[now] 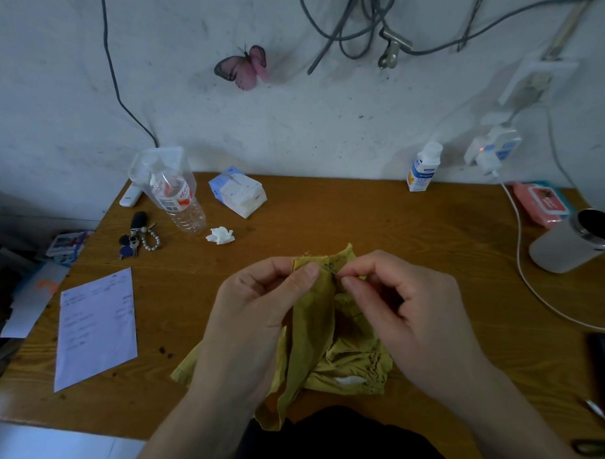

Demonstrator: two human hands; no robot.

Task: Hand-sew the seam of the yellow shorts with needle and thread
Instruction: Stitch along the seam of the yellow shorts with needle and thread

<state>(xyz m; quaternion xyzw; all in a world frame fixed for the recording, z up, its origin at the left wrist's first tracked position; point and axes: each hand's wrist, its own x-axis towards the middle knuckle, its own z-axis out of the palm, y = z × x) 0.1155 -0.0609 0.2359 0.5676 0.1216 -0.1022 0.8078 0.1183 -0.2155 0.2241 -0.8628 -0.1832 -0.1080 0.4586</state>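
Lying crumpled at the near edge of the wooden table [380,211], the yellow shorts [319,336] are lifted at one corner, where the seam is being worked. That raised edge is pinched by the thumb and curled fingers of the left hand [257,310]. A thin metal needle [333,272] is pinched between the thumb and forefinger of the right hand [408,301], with its tip at the fabric. A short run of dark marks, judged to be stitches, is seen along the raised edge, so the sewing is taken to be under way. How much seam is left cannot be told, and the thread itself is too fine to be made out. The cloth is thin, matte and heavily creased, with a frayed top edge. Farther off, a ribbed clear plastic water bottle [183,201], a soft tissue pack [239,192], a crumpled tissue [220,235] and a flat printed sheet [97,328] are seen.
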